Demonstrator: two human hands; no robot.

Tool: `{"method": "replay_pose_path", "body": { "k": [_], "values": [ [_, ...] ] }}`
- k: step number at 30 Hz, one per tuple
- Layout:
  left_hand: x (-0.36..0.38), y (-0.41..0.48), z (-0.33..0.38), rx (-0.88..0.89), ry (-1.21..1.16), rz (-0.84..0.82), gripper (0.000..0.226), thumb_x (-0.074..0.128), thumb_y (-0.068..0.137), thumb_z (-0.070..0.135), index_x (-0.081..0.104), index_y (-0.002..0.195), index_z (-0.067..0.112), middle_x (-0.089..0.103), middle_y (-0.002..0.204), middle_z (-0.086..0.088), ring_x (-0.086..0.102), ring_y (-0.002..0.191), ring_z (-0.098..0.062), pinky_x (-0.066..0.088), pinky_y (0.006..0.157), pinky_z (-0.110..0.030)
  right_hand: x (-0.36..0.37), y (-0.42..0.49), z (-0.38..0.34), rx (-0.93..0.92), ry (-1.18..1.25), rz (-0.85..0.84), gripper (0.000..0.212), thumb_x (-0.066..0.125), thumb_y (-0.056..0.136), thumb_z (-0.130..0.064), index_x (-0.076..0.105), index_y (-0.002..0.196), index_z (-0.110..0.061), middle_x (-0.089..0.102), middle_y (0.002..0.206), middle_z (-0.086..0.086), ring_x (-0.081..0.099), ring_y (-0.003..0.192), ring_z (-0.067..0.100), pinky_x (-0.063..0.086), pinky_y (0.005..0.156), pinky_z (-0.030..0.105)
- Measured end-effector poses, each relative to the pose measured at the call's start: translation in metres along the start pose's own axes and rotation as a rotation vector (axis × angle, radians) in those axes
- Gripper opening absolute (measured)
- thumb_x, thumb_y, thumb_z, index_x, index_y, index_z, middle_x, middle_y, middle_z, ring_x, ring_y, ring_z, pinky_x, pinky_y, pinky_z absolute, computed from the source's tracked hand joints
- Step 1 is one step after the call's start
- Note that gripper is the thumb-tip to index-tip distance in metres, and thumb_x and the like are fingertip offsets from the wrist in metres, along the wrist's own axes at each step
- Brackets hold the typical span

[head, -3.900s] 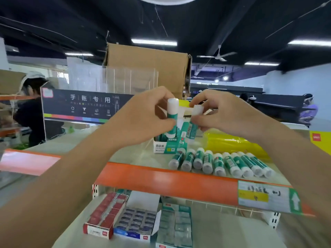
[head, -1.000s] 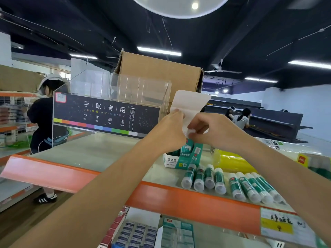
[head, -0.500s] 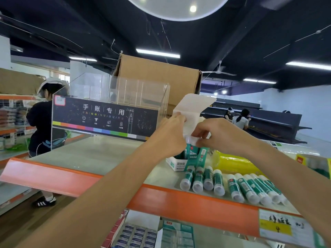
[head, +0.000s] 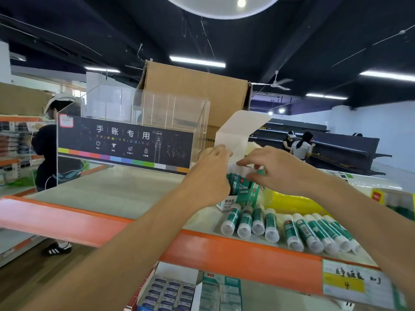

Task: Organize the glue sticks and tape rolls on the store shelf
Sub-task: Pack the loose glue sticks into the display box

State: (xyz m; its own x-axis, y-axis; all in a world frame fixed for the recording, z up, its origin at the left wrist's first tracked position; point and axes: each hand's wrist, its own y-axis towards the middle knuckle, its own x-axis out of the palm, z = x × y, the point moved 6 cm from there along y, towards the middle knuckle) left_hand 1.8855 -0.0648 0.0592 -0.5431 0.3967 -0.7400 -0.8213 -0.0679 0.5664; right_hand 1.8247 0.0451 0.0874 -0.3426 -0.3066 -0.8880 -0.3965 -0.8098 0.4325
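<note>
Both hands work at the open glue stick box point(head: 229, 202). The left hand point(head: 208, 173) curls round its left side, fingertips against the raised lid flap point(head: 240, 129), and the right hand point(head: 276, 169) pinches the white caps of the upright glue sticks point(head: 238, 182) inside. Loose glue sticks point(head: 258, 221) lie in a row just behind the orange shelf edge point(head: 224, 250). Bare shelf point(head: 112, 189) spreads leftward.
</note>
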Motion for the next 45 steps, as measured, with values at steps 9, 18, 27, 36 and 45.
{"method": "replay_pose_path", "body": {
  "k": [9,18,27,36,45],
  "values": [
    [0.006,0.003,0.002,-0.007,0.034,-0.025,0.056,0.047,0.089,0.002,0.030,0.141,0.011,0.025,0.152,-0.003,0.013,0.142,-0.019,0.025,0.111,-0.032,-0.003,-0.006,0.003,-0.021,-0.012,0.009,0.034,0.057,0.093,-0.023,0.059,0.127,-0.022,0.063,0.121,-0.005,0.040,0.094,0.002,0.028,0.080,0.015],
    [0.005,-0.002,-0.004,-0.013,-0.007,-0.072,0.063,0.052,0.091,0.007,0.024,0.147,0.016,0.017,0.158,0.000,0.010,0.145,-0.012,0.010,0.108,-0.016,-0.020,-0.026,-0.005,-0.027,0.029,0.145,0.026,0.058,0.090,-0.029,0.065,0.115,-0.028,0.064,0.111,-0.010,0.056,0.097,0.007,0.045,0.091,0.030],
    [0.007,-0.002,-0.007,-0.002,-0.009,-0.074,0.070,0.058,0.088,0.006,0.024,0.147,0.020,0.014,0.158,0.000,0.009,0.145,-0.012,0.010,0.109,-0.019,0.005,-0.038,-0.035,-0.058,0.210,-0.302,0.026,0.063,0.085,-0.045,0.067,0.109,-0.036,0.063,0.099,-0.018,0.058,0.086,0.000,0.048,0.080,0.023],
    [0.011,-0.002,-0.008,0.025,0.034,-0.074,0.069,0.058,0.090,0.018,0.021,0.149,0.019,0.009,0.159,-0.001,0.004,0.146,-0.013,0.013,0.115,-0.029,0.011,-0.043,-0.037,-0.106,0.287,-0.445,0.023,0.067,0.083,-0.038,0.067,0.105,-0.043,0.059,0.105,-0.028,0.052,0.094,-0.008,0.035,0.074,0.003],
    [0.013,-0.002,0.000,0.107,0.252,-0.057,0.069,0.048,0.085,-0.001,0.018,0.147,0.007,0.017,0.155,-0.012,0.005,0.145,-0.021,0.016,0.116,-0.031,0.007,-0.038,-0.043,-0.131,0.314,-0.382,0.022,0.074,0.079,-0.033,0.068,0.099,-0.036,0.059,0.092,-0.027,0.053,0.086,-0.011,0.037,0.072,0.004]
  ]
}}
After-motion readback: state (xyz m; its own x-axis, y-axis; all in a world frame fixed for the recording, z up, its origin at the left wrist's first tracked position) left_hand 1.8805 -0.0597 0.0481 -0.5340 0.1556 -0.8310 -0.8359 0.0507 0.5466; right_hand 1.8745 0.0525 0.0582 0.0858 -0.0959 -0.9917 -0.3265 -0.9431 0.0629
